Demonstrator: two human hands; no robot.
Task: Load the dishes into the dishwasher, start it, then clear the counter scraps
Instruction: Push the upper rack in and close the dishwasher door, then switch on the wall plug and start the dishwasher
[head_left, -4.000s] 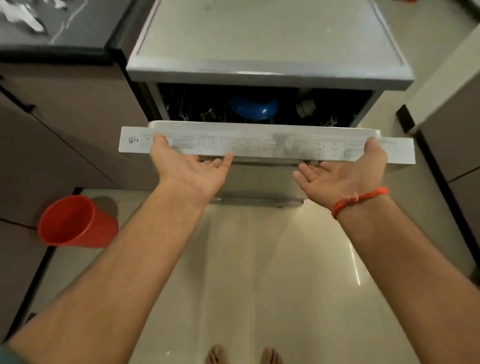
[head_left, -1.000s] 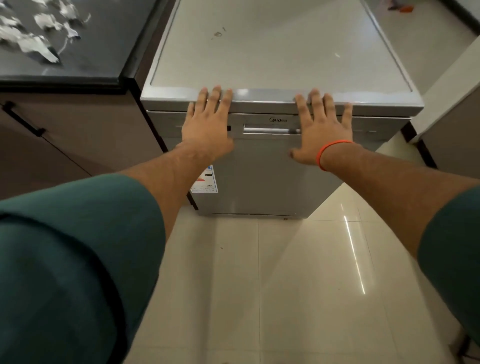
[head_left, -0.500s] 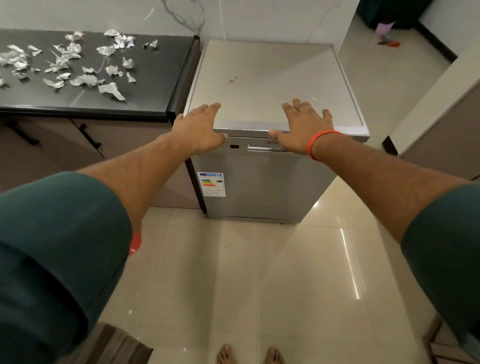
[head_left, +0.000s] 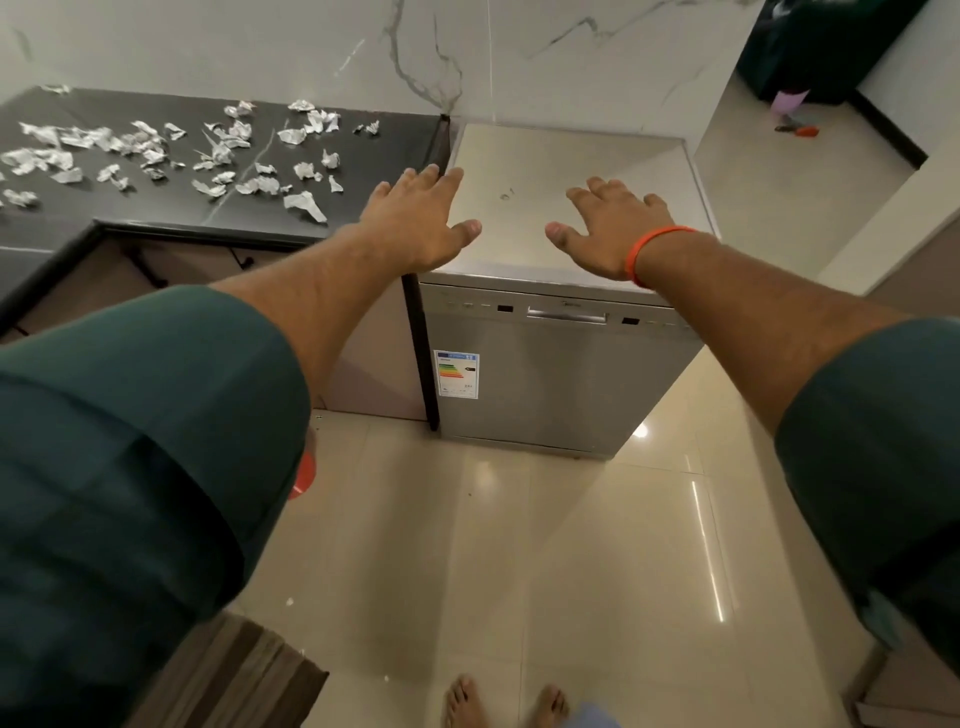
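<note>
Two bare hands reach forward, palms down, fingers straight and spread, gripping nothing. Left hand lies over the near-left corner of the dishwasher, its fingertips reaching the seam where the appliance meets the counter; whether it touches the top cannot be told. Right hand, with an orange wristband, lies over the top's near-right part, thumb pointing left toward the other thumb, a bare strip of top between them.

Dishwasher door is closed, its handle and control strip just under the top's near edge, an energy label on the door's left side. Its left flank stands against the dark counter; its right flank faces open floor leading to a far doorway.

Crumpled paper scraps are scattered across the counter's far and middle parts, one larger piece lying near the near edge. Glossy floor tiles stretch open from the door to the person's bare feet at the near edge. Part of an orange cup shows beside the left sleeve; a striped wooden surface occupies the near-left corner.
</note>
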